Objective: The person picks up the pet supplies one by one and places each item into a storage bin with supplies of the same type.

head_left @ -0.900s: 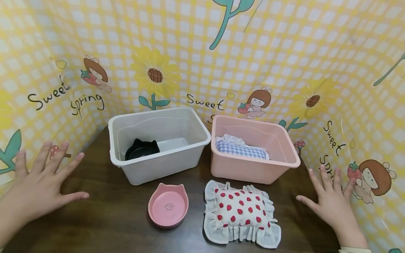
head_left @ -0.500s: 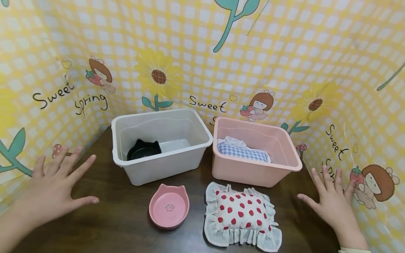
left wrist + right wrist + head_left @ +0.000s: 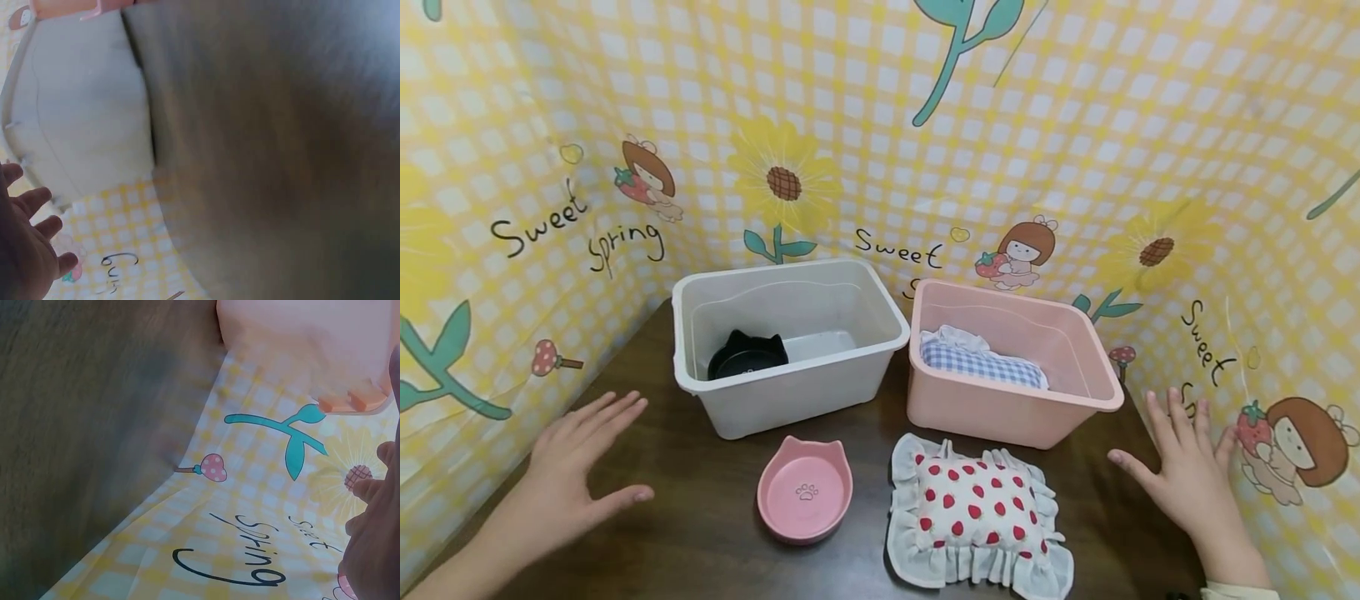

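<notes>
White fabric dotted with red strawberries and edged with a pale ruffle is seen on the cushion point(image 3: 973, 504), which is laid on the dark table point(image 3: 700, 533) at the near side. Just to its left, a pink cat-eared bowl point(image 3: 805, 500) with a paw print is set upright. Both are flanked by the left hand point(image 3: 568, 467), held with fingers extended and thumb apart, and the right hand point(image 3: 1187, 475), held with fingers splayed; whether the table is touched cannot be told. Farther back, a black cat-eared bowl point(image 3: 748, 354) is contained in the white bin point(image 3: 805, 400). Beside it, a blue-checked cushion point(image 3: 981, 367) is contained in the pink bin point(image 3: 1000, 417). Behind these, yellow-checked cloth point(image 3: 850, 83) printed with sunflowers is hung.
</notes>
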The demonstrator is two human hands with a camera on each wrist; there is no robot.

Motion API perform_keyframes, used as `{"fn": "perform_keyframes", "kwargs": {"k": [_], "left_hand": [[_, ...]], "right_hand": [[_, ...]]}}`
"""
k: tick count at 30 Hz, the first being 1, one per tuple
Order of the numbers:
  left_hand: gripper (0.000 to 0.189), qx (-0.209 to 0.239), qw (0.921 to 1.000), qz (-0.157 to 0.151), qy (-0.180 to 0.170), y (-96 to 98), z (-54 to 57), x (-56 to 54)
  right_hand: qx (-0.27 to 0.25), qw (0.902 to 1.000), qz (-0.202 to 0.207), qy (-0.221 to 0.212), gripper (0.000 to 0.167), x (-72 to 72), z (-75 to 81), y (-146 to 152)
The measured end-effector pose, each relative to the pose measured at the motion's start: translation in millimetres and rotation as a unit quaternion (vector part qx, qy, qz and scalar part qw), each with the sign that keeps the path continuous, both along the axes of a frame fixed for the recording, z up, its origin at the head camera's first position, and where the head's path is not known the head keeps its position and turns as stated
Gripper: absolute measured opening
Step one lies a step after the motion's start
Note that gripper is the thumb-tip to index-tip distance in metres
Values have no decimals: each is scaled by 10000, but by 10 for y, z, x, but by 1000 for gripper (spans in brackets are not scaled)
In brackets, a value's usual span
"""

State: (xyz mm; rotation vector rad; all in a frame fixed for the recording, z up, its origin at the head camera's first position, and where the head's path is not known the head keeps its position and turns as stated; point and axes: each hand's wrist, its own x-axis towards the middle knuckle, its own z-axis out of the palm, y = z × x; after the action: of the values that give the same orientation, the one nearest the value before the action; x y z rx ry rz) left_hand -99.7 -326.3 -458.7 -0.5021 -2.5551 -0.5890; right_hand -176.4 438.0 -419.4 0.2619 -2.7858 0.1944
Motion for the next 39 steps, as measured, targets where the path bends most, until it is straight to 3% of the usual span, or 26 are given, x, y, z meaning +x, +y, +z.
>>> {"fn": "perform_keyframes", "kwargs": {"k": [3,8,15,22,27,39], "left_hand": [[108,293,9995,-99,-100,72,-68,18],[101,617,9967,-199,-494,229,-63,14],[86,624,9953,-300,-678,449,-60,-50],[74,638,9870,-345,-1433,606,-43,-154],[72,751,9814,-344,-1732,691,-37,-245],[69,966,9708,-630,-2102,963,-70,-357]], "right_hand": [[-77,10000,24,24,106,-16,13,0],[-346,9993,148,-6,106,-53,5,-3],[-1028,9939,401,-81,103,-126,-7,-25],[-1582,9863,458,-128,97,-183,19,-52],[-1933,9797,462,-251,94,-204,21,-57],[-2185,9738,318,-538,90,-263,29,-92]]}}
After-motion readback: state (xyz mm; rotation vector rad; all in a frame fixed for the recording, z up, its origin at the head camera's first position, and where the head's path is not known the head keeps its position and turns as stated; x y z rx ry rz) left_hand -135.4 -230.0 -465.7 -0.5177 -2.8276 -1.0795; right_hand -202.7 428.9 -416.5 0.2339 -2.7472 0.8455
